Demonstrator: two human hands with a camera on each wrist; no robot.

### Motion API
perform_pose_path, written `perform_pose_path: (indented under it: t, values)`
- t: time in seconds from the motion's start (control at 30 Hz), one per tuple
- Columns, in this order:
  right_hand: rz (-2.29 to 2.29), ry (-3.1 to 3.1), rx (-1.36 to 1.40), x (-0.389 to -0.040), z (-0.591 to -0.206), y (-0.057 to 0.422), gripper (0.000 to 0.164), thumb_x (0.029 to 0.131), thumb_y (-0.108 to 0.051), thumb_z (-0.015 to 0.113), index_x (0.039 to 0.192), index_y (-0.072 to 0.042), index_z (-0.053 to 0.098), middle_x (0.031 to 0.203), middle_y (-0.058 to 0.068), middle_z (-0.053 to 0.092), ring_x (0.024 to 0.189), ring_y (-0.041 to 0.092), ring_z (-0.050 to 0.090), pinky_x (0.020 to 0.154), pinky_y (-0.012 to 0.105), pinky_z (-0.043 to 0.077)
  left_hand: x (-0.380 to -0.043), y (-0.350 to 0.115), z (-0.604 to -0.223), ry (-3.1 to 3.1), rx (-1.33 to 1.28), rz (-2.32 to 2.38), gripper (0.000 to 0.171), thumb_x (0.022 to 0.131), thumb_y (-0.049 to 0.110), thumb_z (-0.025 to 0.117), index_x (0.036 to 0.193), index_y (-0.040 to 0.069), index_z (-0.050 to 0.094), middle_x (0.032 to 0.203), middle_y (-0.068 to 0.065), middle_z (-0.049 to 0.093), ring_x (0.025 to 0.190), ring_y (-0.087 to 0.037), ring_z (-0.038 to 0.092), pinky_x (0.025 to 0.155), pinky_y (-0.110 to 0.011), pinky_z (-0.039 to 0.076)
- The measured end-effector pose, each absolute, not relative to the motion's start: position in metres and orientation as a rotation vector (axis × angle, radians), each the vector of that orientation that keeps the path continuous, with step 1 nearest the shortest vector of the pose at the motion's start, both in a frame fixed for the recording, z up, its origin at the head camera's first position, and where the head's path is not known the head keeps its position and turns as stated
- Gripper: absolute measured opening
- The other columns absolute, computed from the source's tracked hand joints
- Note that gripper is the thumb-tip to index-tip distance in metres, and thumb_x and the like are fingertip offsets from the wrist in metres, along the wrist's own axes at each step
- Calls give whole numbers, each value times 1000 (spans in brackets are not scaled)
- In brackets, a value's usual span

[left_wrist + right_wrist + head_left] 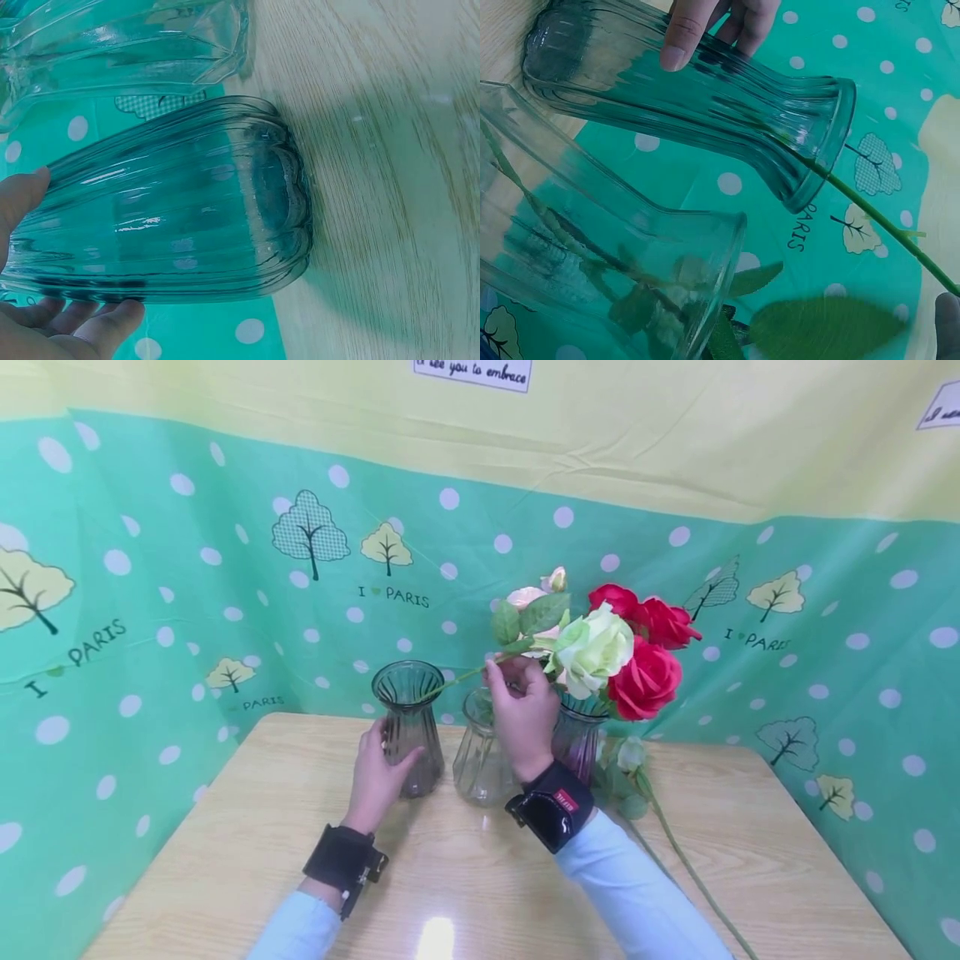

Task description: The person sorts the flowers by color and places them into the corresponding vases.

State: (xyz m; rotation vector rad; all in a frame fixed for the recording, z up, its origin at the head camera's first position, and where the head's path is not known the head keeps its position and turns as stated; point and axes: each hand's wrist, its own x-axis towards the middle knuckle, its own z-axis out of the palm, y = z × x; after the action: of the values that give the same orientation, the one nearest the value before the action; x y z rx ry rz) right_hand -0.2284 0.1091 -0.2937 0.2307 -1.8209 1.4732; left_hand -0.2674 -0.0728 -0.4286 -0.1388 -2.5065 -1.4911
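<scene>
My left hand grips a smoky grey fluted glass vase, thumb on one side and fingers on the other. The vase stands upright on the table. With my right hand I pinch the green stem of a pale green-white rose. The stem slants left, and its lower end is inside the grey vase's mouth, as the stem in the right wrist view shows. Just right of the grey vase is a clear glass vase, partly behind my right hand. Stems show through its glass.
A purplish vase stands behind my right wrist, below red roses. Pink blooms rise behind the pale rose. On the table at right lies a white flower with a long stem. A polka-dot cloth hangs behind.
</scene>
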Motion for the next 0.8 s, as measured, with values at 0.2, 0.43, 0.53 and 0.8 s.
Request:
perform_pose_path:
  t: [0.2,0.43,0.53,0.8]
  values:
    - [1506,-1872,223,-234,-293,108,17,88,-14,65,96,0,62,87,15,70,77,22,67,69,21,57,-267,-73,-429,-2504,-141,-1497,84,84,34,68,146,1,21,144,-23,33,131,-38,38,108,-53,36]
    - [1510,-1939,197,-239,-292,104,17,88,-17,65,95,-2,63,87,13,71,77,21,68,70,23,57,-268,-72,-429,-2508,-137,-1484,84,84,32,69,146,1,21,143,-23,33,130,-38,38,108,-53,35]
    - [1507,-1973,199,-242,-292,102,19,89,-20,64,96,-3,63,89,13,71,79,20,69,72,24,57,-268,-73,-428,-2505,-137,-1487,84,83,32,69,145,1,21,143,-23,33,130,-38,38,109,-53,34]
    - [1452,-2091,200,-246,-295,98,17,89,-23,64,94,-8,68,85,8,72,78,16,69,73,28,57,-267,-74,-430,-2500,-144,-1489,83,84,32,69,145,0,21,143,-23,33,131,-38,38,109,-53,34]
